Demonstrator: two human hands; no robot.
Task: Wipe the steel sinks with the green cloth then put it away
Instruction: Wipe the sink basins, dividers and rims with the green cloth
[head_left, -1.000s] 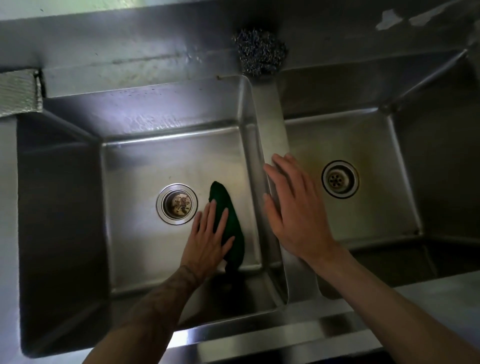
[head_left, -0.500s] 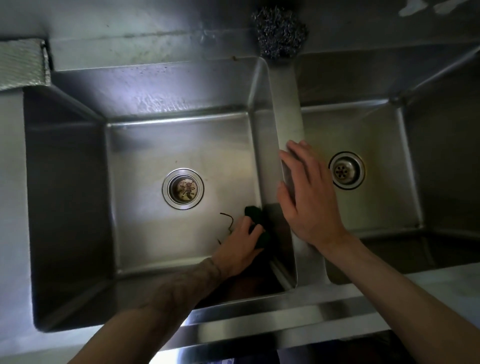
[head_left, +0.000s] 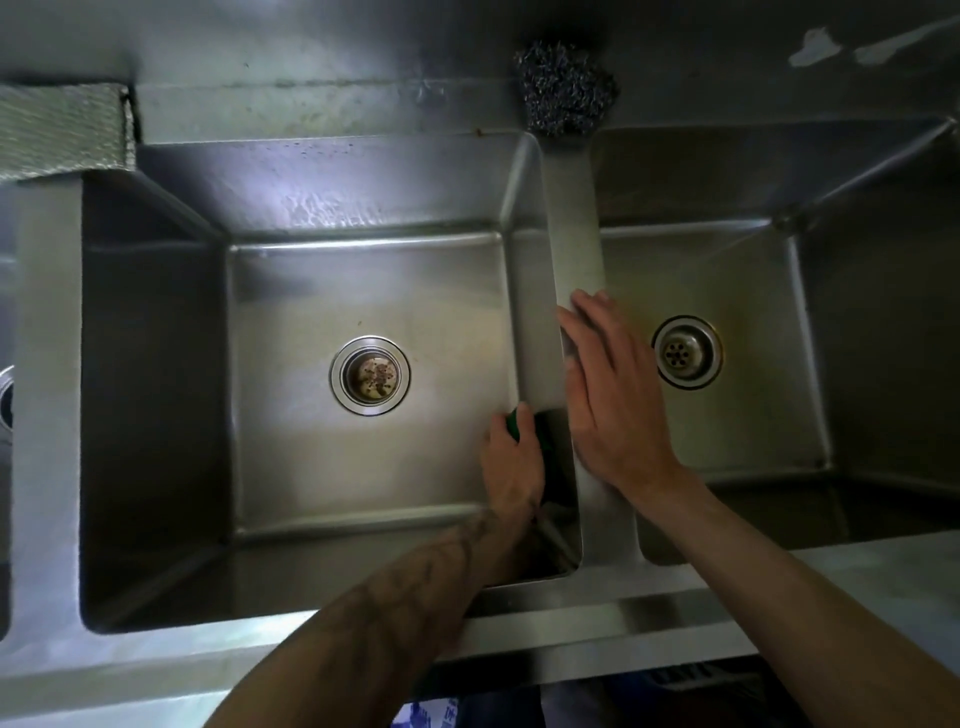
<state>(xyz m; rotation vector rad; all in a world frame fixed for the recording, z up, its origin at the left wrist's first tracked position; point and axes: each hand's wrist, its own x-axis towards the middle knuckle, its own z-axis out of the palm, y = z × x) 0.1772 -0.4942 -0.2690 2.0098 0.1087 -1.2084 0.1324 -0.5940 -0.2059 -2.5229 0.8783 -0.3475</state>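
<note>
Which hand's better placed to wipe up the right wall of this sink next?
Left: the left hand grips the green cloth at that wall's foot; the right hand rests flat on the divider, holding nothing.

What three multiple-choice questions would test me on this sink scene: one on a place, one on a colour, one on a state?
1. Where does the steel wool pad lie?
A) in the left basin
B) on the back ledge, at the far end of the divider
C) over a drain

2. What colour is the cloth under the left hand?
A) white
B) red
C) green

3. How is the right hand?
A) open, fingers straight
B) clenched in a fist
C) gripping the cloth

Answers: B, the pad sits on the ledge where the divider meets it; C, a green edge shows at the tip of the hand; A, its fingers lie straight beside the divider.
</note>
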